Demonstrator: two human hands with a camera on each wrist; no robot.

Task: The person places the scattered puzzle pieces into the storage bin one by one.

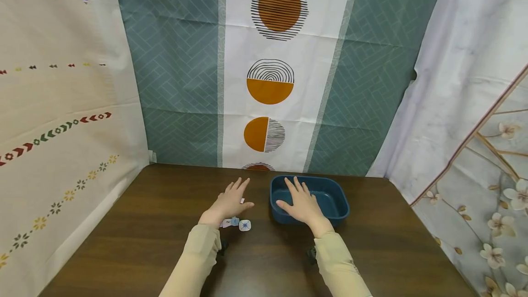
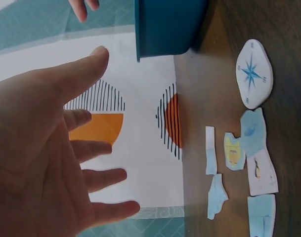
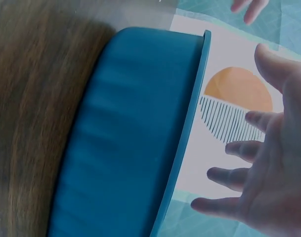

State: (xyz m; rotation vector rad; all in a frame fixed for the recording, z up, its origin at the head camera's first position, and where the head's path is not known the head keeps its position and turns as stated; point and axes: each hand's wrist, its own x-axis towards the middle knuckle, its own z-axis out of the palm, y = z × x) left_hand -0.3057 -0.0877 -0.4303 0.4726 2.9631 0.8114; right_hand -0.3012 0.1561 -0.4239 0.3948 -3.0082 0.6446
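Observation:
My left hand (image 1: 228, 203) hovers over several small flat cut-out pieces on the table, its fingers spread and nothing in its grasp. In the left wrist view, a white piece with a blue compass star (image 2: 254, 74) lies at one end of the group. Touching it is a light blue piece (image 2: 253, 132), and near that lies a piece with a yellow patch (image 2: 234, 152). My right hand (image 1: 303, 203), fingers spread and holding nothing, is above the near side of a dark blue plastic bin (image 1: 330, 219). The bin stands upright, and no contents show inside it.
The dark brown wooden table (image 1: 136, 223) runs back to a patterned hanging cloth (image 1: 177, 68). More cloth hangs on the left (image 1: 62, 118) and a floral curtain (image 1: 474, 187) on the right. The bin stands at the table's back, right of the pieces.

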